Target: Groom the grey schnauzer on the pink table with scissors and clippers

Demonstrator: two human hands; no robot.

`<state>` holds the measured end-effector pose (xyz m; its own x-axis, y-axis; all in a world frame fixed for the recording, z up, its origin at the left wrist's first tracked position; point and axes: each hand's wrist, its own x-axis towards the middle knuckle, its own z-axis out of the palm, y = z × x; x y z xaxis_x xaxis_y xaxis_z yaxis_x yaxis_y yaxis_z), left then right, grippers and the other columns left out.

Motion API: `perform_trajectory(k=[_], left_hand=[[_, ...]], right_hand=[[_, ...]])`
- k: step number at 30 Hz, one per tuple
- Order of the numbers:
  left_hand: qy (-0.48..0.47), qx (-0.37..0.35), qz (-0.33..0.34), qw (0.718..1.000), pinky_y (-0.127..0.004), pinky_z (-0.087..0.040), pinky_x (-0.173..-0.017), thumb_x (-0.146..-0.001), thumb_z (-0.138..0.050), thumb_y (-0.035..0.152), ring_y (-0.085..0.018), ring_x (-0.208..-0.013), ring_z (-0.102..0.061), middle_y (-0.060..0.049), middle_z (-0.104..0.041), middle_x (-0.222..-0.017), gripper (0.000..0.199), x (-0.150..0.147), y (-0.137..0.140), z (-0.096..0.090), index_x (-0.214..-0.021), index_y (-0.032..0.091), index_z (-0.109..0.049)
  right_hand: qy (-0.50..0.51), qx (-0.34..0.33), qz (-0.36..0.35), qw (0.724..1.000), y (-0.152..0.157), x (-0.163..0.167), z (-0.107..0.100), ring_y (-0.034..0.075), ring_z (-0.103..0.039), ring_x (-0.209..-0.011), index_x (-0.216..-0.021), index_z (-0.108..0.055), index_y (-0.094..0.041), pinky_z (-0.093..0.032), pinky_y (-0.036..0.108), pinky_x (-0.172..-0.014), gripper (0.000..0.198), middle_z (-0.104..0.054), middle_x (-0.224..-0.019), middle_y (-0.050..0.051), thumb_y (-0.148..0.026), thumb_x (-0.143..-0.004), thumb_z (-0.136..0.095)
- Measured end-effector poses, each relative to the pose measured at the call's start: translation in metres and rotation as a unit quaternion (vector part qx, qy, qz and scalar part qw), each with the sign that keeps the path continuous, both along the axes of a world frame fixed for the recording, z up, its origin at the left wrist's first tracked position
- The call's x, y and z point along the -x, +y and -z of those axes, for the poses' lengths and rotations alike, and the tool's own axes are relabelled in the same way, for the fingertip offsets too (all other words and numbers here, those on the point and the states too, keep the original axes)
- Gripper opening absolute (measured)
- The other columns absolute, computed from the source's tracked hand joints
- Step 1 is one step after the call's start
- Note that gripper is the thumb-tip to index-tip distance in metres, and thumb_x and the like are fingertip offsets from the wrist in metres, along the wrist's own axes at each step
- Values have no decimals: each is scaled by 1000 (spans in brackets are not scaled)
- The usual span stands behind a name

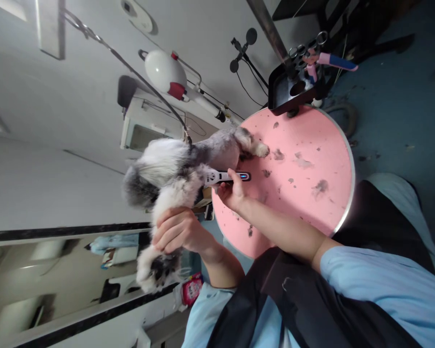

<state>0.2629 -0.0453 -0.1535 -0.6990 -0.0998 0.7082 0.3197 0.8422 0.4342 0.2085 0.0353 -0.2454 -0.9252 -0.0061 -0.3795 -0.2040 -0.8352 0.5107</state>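
A grey and white dog [217, 147] is on the round pink table [308, 179], and the picture lies turned on its side. My left hand [179, 229] is closed around its raised, fluffy white leg, with the dark-and-white lower end [158, 273] extending beyond my fingers. In my right hand [234, 191] is a slim white-and-black hair clipper [221, 177] with a blue light, thumb along its body. The clipper's head end meets the fur near the top of the raised leg, so its blade is hidden. A dark loop [188, 139] goes around the dog's neck.
Loose hair tufts [321, 187] lie scattered over the tabletop. A black tray [281, 94] with scissors and a pink-and-blue handled tool [337, 61] is fixed to a metal post [268, 29]. A tether [130, 67] runs to the loop. A mirror [76, 275] shows another person's blue clothing.
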Motion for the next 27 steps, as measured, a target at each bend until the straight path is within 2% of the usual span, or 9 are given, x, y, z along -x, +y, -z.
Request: perform_trajectory(k=[4, 8, 11, 14, 16, 18, 21, 24, 27], left_hand=[[-17, 67, -56, 996, -23, -12, -45, -99, -12, 44, -28, -82, -70, -24, -69, -101, 39, -1, -3, 4, -113, 20, -40], [-17, 104, -79, 991, -27, -31, -46, -99, -3, 47, -33, -89, -72, -20, -67, -90, 48, 0, -12, 7, -116, 20, -40], [-49, 102, -86, 990, -25, -25, -44, -98, 2, 50, -32, -85, -73, -18, -65, -87, 52, 2, -25, 12, -121, 21, -35], [-60, 71, -96, 991, -22, -17, -41, -98, -2, 57, -28, -77, -72, -18, -67, -89, 51, 6, -38, 18, -119, 22, -34], [-52, 40, -95, 993, -22, -19, -40, -98, -8, 64, -26, -71, -70, -17, -68, -87, 52, 7, -43, 22, -114, 23, -36], [-56, 10, -89, 994, -23, -23, -40, -97, -13, 70, -24, -65, -68, -14, -69, -81, 55, 8, -43, 23, -112, 24, -39], [-70, -30, -99, 992, -23, -23, -38, -95, -17, 73, -22, -54, -63, -9, -64, -68, 57, 8, -41, 22, -112, 25, -42], [-38, -34, -119, 992, -21, -11, -38, -95, -25, 74, -17, -45, -54, -7, -60, -65, 52, 8, -45, 22, -108, 25, -41], [-22, -25, -79, 996, -21, -4, -41, -94, -20, 78, -13, -39, -44, -7, -61, -66, 57, 13, -57, 26, -107, 26, -39]], right_hand=[[-40, -7, 15, 999, -3, -3, -1, 10, -62, -49, -86, -62, -20, -59, 19, -49, 18, -65, -60, -4, -29, -96, -74], [52, -31, -16, 998, -2, -9, 2, 9, -58, -45, -87, -62, -20, -56, 18, -46, 20, -67, -61, -5, -31, -94, -77], [76, -93, -8, 993, 13, -17, 16, 6, -53, -41, -85, -62, -20, -48, 15, -40, 21, -68, -62, -5, -30, -90, -79], [22, -222, 56, 973, 37, -17, 27, 6, -53, -42, -86, -65, -20, -44, 14, -38, 24, -66, -60, -8, -24, -80, -87], [-9, -303, 99, 948, 50, -9, 26, 4, -48, -39, -87, -68, -20, -38, 13, -36, 26, -65, -59, -9, -23, -76, -90], [-25, -345, 126, 930, 53, 3, 19, 3, -43, -37, -82, -68, -19, -32, 13, -34, 25, -62, -55, -10, -25, -75, -92], [-11, -361, 116, 925, 42, 17, 7, 4, -42, -37, -76, -67, -19, -32, 14, -35, 25, -59, -51, -10, -27, -75, -91], [44, -346, 69, 935, 28, 20, 5, 4, -42, -38, -79, -68, -20, -33, 14, -34, 21, -64, -54, -8, -23, -76, -89], [65, -305, 58, 948, 22, 17, 9, 4, -38, -37, -82, -70, -20, -31, 14, -31, 14, -65, -55, -7, -22, -79, -83]])
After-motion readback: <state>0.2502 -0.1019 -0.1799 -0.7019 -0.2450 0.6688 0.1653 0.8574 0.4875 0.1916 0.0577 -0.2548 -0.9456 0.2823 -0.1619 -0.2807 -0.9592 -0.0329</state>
